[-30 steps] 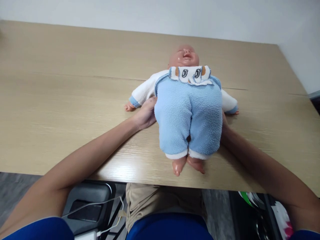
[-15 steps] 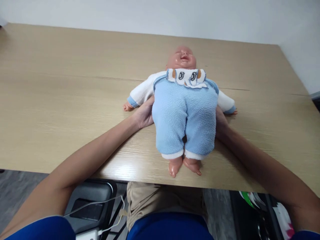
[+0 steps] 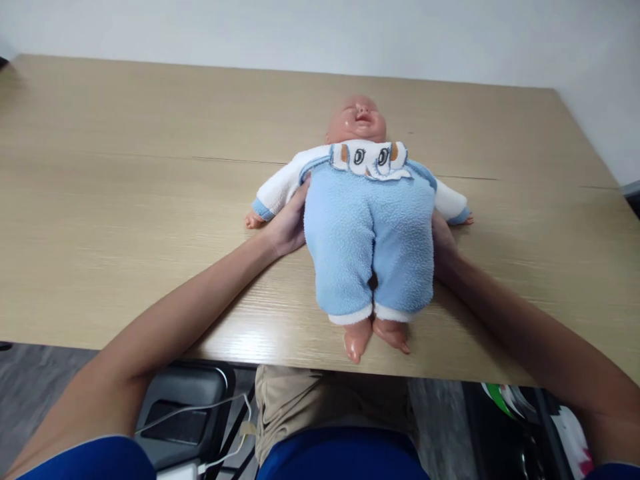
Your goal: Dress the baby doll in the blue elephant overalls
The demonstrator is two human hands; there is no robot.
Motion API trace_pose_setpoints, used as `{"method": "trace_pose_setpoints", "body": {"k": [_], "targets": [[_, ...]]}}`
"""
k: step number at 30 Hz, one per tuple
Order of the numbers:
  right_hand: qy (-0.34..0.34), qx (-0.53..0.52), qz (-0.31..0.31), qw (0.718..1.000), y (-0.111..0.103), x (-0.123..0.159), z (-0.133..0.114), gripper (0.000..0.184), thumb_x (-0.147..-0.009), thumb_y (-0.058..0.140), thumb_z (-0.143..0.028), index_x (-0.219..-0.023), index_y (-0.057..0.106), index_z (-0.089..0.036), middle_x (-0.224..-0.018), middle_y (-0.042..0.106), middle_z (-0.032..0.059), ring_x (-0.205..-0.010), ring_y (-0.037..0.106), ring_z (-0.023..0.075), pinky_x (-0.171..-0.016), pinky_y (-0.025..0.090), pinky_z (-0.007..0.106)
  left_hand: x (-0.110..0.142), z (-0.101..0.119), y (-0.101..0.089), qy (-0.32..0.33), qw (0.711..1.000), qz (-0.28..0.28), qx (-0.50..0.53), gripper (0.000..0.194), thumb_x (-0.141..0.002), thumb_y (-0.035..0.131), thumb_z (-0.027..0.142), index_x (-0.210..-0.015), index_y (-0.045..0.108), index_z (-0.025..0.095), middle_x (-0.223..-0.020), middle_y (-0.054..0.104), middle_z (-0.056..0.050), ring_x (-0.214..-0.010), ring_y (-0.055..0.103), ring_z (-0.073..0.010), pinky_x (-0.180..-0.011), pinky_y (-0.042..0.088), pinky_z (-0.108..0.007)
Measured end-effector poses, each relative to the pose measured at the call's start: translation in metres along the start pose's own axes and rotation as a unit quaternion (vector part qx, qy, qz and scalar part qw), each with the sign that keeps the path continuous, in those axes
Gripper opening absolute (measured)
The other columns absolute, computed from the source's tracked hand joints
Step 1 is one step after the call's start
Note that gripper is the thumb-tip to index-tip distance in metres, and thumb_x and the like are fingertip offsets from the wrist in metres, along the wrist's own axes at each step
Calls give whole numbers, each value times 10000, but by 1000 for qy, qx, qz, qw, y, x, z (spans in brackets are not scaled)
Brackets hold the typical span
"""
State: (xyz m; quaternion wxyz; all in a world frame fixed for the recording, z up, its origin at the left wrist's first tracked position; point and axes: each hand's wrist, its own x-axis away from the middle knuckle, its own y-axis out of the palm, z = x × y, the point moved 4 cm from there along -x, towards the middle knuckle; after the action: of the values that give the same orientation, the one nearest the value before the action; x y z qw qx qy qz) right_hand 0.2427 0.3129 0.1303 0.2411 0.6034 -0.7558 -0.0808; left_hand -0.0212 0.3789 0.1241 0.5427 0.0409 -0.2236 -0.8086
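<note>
A baby doll (image 3: 370, 227) in a light blue and white fleece outfit lies face up, its head toward the far side of the table and its bare feet near the front edge. On its chest is a white animal-face patch (image 3: 371, 159) with two stitched eyes. My left hand (image 3: 291, 220) grips the doll's left-hand side in the picture, thumb along the fleece and the other fingers hidden behind the body. At the opposite side, my right hand (image 3: 445, 243) holds the doll too, its fingers mostly covered by the body. The doll's arms spread outward past both hands.
The wooden table (image 3: 125, 167) reaches back to a pale wall (image 3: 300, 33), with a thin seam across it. Below the front edge are a black chair (image 3: 187, 407) with a dark flat object and a white cable, and colourful items (image 3: 510, 400) at the lower right.
The doll has turned slightly: its head shifted a little left, its feet a little right and nearer to me. My left thumb shows slightly higher along its side.
</note>
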Motion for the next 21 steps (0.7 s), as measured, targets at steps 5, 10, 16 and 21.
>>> {"method": "trace_pose_setpoints", "body": {"k": [5,10,16,21], "targets": [[-39,6,22,999,-1,4,-5,430,-835,962,-570,-936,645,-296,-904,804,18,-991,785,278,-977,743,429,1,9,1,16,998,21,54,347,-1130,732,605,-1235,794,281,-1322,874,-72,-1519,737,-356,-1199,643,-478],[-55,12,23,998,3,6,-7,400,-841,918,-565,-956,655,-285,-977,826,26,-1083,791,269,-1050,729,408,4,18,0,19,996,47,69,235,-1066,784,490,-1078,761,257,-1205,846,-77,-1499,718,-368,-1242,613,-486],[-95,21,28,995,6,7,-10,475,-768,941,-562,-923,580,-296,-865,734,12,-963,751,260,-935,715,376,2,20,-5,56,993,66,76,192,-1111,795,450,-1162,737,275,-1196,815,-14,-1428,746,-277,-1249,593,-421],[-79,32,28,996,6,7,-10,459,-846,852,-574,-890,490,-295,-796,667,-9,-913,710,238,-915,697,357,-2,19,-5,108,993,45,9,360,-1031,871,561,-1135,708,257,-1214,824,-47,-1503,723,-355,-1228,615,-464]]}}
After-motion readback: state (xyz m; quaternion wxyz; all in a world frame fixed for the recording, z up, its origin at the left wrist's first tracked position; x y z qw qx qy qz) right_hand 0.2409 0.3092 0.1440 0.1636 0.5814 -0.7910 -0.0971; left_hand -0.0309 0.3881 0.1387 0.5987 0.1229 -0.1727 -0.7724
